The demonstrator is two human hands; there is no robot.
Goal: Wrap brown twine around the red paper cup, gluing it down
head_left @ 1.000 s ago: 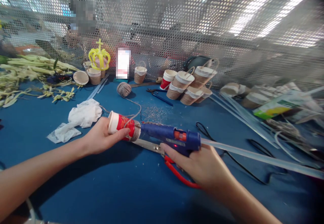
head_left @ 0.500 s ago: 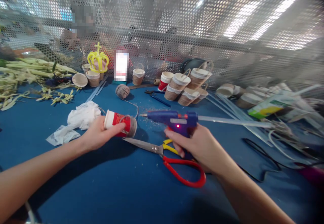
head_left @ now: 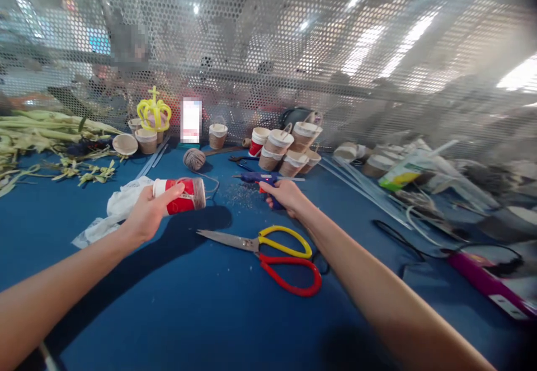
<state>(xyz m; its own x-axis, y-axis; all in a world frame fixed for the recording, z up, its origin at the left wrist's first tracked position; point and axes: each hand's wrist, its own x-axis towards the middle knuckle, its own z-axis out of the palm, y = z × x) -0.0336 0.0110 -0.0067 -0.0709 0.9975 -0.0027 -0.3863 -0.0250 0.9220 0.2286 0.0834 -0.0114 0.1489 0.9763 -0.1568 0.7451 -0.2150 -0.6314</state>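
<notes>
Paper cup (head_left: 179,196), red with a white rim, is held on its side just above the blue table (head_left: 176,315), grasped by the left hand (head_left: 145,217) with the thumb lying along its top and the fingers wrapped beneath. Brown string is wound around the end that points right, and a loose strand runs from it towards the ball of string (head_left: 194,159) further back. The right hand (head_left: 285,194) reaches forward, well apart from the cup, and is closed around the handle of the blue glue gun (head_left: 255,177), whose nozzle points left. Scissors (head_left: 268,250) with one yellow and one red handle lie flat on the table between the two forearms. A crumpled white bag (head_left: 119,206) sits just behind the left hand, and a cluster of wrapped cups (head_left: 285,147) stands against the mesh screen (head_left: 268,52).
</notes>
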